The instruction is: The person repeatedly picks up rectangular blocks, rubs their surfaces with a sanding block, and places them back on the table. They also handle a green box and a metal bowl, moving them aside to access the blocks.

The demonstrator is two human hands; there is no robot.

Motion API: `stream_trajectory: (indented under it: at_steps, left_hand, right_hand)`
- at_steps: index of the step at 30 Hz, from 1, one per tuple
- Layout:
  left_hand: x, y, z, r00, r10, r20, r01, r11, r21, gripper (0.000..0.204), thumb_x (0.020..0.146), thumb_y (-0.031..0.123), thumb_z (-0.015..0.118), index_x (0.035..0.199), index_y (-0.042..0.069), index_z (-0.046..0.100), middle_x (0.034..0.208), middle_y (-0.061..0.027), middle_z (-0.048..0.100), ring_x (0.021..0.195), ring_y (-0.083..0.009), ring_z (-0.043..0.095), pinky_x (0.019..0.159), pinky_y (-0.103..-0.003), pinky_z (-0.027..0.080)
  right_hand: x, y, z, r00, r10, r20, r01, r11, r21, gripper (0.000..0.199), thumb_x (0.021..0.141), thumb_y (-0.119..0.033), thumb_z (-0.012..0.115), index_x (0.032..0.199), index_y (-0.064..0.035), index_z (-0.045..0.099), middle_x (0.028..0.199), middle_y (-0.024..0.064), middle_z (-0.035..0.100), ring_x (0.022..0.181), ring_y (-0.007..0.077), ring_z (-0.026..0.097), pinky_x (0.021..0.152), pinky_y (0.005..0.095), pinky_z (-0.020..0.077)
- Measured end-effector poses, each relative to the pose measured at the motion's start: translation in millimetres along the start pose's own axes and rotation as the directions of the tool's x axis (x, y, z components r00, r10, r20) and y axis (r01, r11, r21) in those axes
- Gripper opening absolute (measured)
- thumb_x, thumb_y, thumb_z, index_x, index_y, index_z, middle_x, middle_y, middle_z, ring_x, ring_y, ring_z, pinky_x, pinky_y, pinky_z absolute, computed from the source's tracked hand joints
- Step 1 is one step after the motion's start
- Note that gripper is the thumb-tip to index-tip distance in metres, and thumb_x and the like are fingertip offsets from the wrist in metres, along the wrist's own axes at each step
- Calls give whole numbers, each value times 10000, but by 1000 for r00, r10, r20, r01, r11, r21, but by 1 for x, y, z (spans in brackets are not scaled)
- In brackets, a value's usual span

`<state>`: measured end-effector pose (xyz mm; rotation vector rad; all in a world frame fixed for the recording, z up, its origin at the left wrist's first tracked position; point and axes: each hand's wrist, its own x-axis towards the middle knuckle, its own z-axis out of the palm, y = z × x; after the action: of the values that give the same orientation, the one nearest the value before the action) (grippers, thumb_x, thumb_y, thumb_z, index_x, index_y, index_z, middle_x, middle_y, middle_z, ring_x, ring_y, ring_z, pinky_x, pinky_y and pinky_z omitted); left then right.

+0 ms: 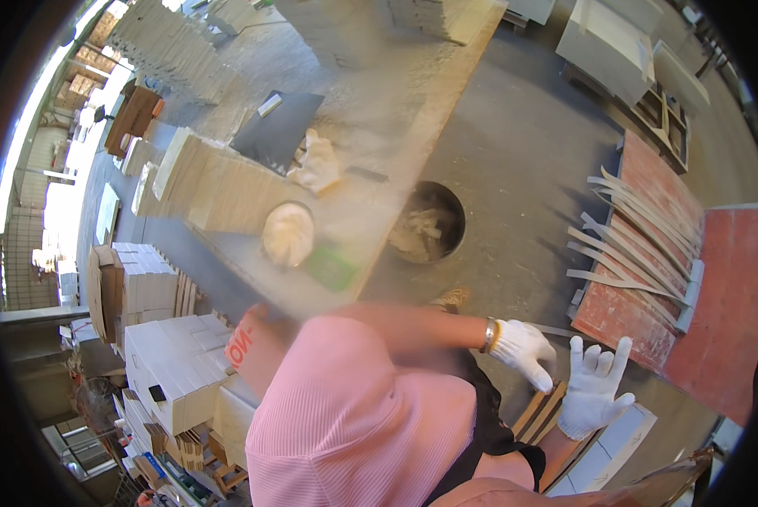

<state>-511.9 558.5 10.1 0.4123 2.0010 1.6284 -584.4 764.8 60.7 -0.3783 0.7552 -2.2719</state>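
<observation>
Both of my hands wear white knitted gloves and are held up close together at the right. My left hand [522, 351], with a metal band at its wrist, has its fingers loosely bent and its thumb standing apart; I see nothing in it. Below and right of it, my right hand [594, 390] is open, some fingers stretched wide and others partly bent, also bare of any object. The nearest thing is a red board [628, 308] carrying several pale, curved strips [628, 241]. My pink ribbed shirt [353, 414] fills the lower middle.
A dusty worktable [429, 135] bears stacked pale boards [218, 182], a bowl of light material [288, 235], a dark sheet [277, 127] and a crumpled cloth [317, 165]. Beside it stands a round bin [429, 224] with scraps. White boxes [180, 359] are piled at the left.
</observation>
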Motion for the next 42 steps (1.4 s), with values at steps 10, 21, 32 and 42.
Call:
stream_trajectory:
  at_steps: [10,21,32,42]
  left_hand:
    - [154,55,9,978,-23,208,50,991,-126,587,779,578,744,1049,56,756,953,-219,723,926,-349,690,825,-440,521]
    - [303,145,9,864,-126,488,-229,765,602,430,958,513,539,1050,148,747,989,-199,712,928,-415,666,840,-490,512]
    - [421,129,2,900,16,436,-209,894,397,349,949,432,573,1003,125,731,1005,-159,710,948,-363,664,837,-467,509]
    - [507,81,-116,918,-223,327,-28,787,616,531,866,581,629,1218,189,697,1178,-97,712,1129,-308,648,935,-419,505]
  right_hand:
    - [30,-67,-55,908,-406,101,350,869,349,771,1013,-495,539,1604,-109,230,1040,-17,627,1140,207,588,1265,562,67]
    - [32,-192,-136,821,-534,-202,566,712,415,864,881,-563,688,1585,-239,307,1583,186,352,1459,420,316,1201,619,229]
    - [41,-267,-234,753,-581,-309,634,766,107,686,929,-572,630,1461,-156,504,1323,125,612,1111,289,601,874,390,514]
    - [-45,-330,-274,340,-670,-659,352,741,-572,726,925,-393,685,1478,3,431,1346,148,599,1198,264,598,1003,420,499]
